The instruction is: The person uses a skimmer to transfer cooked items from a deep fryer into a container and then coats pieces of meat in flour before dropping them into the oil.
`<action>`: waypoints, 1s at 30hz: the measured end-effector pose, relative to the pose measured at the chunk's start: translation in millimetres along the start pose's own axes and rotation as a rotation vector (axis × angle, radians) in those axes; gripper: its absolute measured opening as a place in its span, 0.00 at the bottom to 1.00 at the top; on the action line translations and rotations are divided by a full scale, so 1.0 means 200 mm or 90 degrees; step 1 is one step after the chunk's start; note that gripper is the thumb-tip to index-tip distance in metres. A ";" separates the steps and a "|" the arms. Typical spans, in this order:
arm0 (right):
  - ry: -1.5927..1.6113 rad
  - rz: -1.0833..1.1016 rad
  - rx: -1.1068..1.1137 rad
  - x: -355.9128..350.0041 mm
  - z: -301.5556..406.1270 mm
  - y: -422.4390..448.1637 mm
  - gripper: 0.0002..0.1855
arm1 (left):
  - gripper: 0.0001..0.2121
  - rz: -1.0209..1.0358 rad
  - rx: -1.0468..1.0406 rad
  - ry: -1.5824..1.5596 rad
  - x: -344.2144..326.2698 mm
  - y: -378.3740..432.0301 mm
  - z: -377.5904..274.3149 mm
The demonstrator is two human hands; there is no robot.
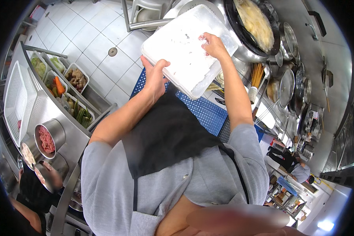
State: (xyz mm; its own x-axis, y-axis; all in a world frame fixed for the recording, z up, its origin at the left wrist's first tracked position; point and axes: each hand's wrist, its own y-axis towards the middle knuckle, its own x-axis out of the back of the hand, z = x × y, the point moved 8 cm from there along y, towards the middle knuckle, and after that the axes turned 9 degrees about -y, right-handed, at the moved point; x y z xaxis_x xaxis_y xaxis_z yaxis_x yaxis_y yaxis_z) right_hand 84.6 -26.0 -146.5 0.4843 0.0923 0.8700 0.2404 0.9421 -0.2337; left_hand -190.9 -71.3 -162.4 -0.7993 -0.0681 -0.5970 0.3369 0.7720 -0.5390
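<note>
A translucent plastic tub (171,50) with white powder (191,63) spread over its bottom is held tilted in front of me. My left hand (155,73) grips its near left rim, thumb over the edge. Inside the tub, my right hand (213,45) has its fingers curled at the powder, around small reddish pieces (206,38) coated in white; how firmly they are held is partly hidden. Just beyond my right hand is a dark wok (239,35) with yellowish, bubbling contents (258,25).
Right of me stand a bamboo brush (256,76), strainers (286,88) and pans. At left, a steel counter (79,129) carries metal containers of raw meat (47,138), a white basket (16,100) and vegetable bins (76,79). One person is at lower left, another (298,169) farther off at right.
</note>
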 end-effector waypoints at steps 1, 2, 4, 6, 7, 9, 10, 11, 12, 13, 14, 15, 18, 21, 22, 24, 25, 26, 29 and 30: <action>0.000 -0.004 -0.002 0.00 0.00 -0.02 0.16 | 0.54 -0.005 0.002 0.007 0.00 0.00 0.00; 0.088 -0.009 -0.032 -0.01 -0.01 -0.03 0.17 | 0.56 -0.010 0.004 0.014 0.01 0.00 0.00; 0.175 -0.017 -0.062 0.01 -0.02 -0.06 0.17 | 0.57 -0.001 0.002 0.012 0.02 0.01 0.01; -0.052 -0.069 -0.061 0.08 0.01 -0.05 0.17 | 0.58 0.005 -0.002 0.008 0.02 0.01 0.01; -0.054 -0.071 -0.060 0.11 0.01 -0.06 0.17 | 0.58 0.000 0.000 0.012 0.03 0.01 0.01; 0.305 -0.032 -0.065 0.11 0.00 -0.09 0.15 | 0.58 -0.005 0.001 0.013 0.03 0.01 0.01; 0.302 -0.031 -0.063 0.11 -0.01 -0.09 0.15 | 0.58 -0.004 0.001 0.016 0.03 0.01 0.01; 0.288 -0.057 -0.060 0.12 -0.02 -0.08 0.14 | 0.58 -0.004 0.000 0.017 0.03 0.01 0.02; 0.274 -0.081 -0.054 0.13 -0.01 -0.07 0.14 | 0.58 -0.007 -0.003 0.013 0.03 0.00 0.01; 0.271 -0.077 -0.049 0.14 0.00 -0.06 0.14 | 0.58 -0.003 -0.003 0.009 0.03 -0.01 0.00; 0.289 -0.106 -0.030 0.16 0.01 -0.06 0.12 | 0.58 0.001 -0.003 0.005 0.02 -0.02 -0.01; 0.314 -0.133 -0.011 0.15 0.04 -0.05 0.12 | 0.58 -0.008 -0.010 0.006 0.03 -0.02 -0.01; 0.513 -0.117 -0.013 0.12 -0.01 0.03 0.13 | 0.59 -0.002 -0.005 -0.033 0.00 -0.03 -0.01; 0.614 -0.065 -0.037 0.02 0.06 0.11 0.13 | 0.58 -0.013 -0.002 -0.031 0.01 -0.03 -0.01; 0.612 -0.061 -0.034 0.01 0.07 0.12 0.13 | 0.58 -0.015 -0.004 -0.035 0.01 -0.03 -0.02; 0.538 -0.072 -0.049 -0.03 0.10 0.14 0.12 | 0.58 -0.027 0.000 -0.022 0.01 -0.03 -0.01; 0.537 -0.068 -0.047 -0.03 0.12 0.14 0.12 | 0.58 -0.030 -0.002 -0.025 0.02 -0.03 -0.01; 0.480 -0.066 -0.043 -0.03 0.14 0.14 0.12 | 0.58 -0.032 0.002 -0.027 0.02 -0.03 -0.01; 0.467 -0.053 -0.033 -0.03 0.17 0.12 0.12 | 0.58 -0.041 0.005 -0.023 0.04 -0.03 0.00; 0.515 -0.052 -0.031 -0.02 0.16 0.12 0.12 | 0.58 -0.042 0.005 -0.011 0.04 -0.02 0.00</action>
State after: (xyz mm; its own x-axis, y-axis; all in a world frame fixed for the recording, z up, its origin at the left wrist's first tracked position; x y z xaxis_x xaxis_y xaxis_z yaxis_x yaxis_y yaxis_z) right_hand 62.1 7.0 -142.5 0.9170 -0.2547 0.3069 0.3285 0.9188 -0.2189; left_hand -198.3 -75.5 -163.8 -0.8116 -0.1294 -0.5697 0.2878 0.7601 -0.5826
